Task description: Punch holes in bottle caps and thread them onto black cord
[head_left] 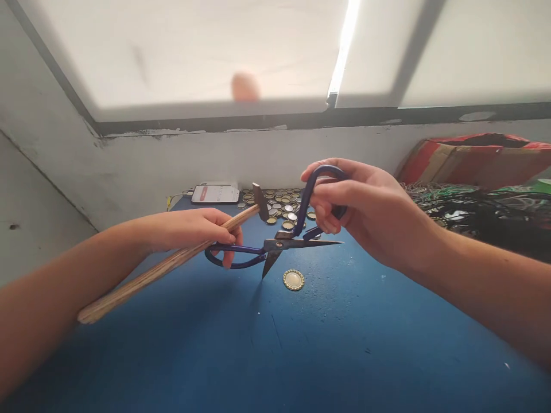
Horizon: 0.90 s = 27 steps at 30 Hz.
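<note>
My left hand point(196, 229) is closed round the wooden handle of a small hammer point(172, 261), and one finger also hooks the lower blue loop of a pair of scissors point(275, 244). My right hand point(353, 201) is closed on the upper blue loop of the same scissors. The scissors are spread wide open above the blue table point(275, 344), one blade pointing right, the other tip pointing down. A single gold bottle cap point(293, 279) lies on the table just below the blades.
A pile of several bottle caps point(279, 203) lies at the back by the wall, beside a phone point(215, 194). At the right are tangled dark and green wires point(482, 209) and a red cardboard box point(473, 158). A grey wall closes off the back and left.
</note>
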Motion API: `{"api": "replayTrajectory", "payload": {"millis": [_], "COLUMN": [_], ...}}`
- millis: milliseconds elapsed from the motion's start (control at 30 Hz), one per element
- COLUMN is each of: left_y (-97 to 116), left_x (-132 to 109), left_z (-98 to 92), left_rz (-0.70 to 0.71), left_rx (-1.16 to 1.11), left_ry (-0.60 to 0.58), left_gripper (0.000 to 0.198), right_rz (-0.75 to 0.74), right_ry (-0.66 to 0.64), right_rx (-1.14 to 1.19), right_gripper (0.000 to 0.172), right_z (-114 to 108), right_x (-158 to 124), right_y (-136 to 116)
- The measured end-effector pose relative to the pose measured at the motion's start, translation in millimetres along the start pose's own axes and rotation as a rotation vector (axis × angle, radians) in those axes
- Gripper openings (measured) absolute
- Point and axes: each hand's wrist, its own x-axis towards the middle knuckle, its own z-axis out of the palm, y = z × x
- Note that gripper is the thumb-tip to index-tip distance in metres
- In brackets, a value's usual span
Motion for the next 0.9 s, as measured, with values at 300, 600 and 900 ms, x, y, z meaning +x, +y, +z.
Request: {"api": "replayTrajectory", "payload": {"millis": [300,600,900], "left_y": [15.2,28.8,27.1], "left_x": [-9.5,-15.7,-14.0], "left_z": [10.9,34.8,33.6], "left_rz": [0.065,0.065,0.041], "left_rx": [-0.208,-0.258,-0.224], "left_ry": [0.159,0.132,0.103], "left_gripper": [0.012,0.009,0.009], "right_rz": [-0.129,-0.24,-0.208], "right_ry": [0.205,0.274,0.183], "right_rx": [0.034,-0.275,-0.126], "right_gripper": [0.01,0.012,0.014], "right_z": [-6.6,-8.4,-11.2], "right_x": [-13.7,-28.8,-23.1], "right_y": [-1.9,-21.4,-7.2]}}
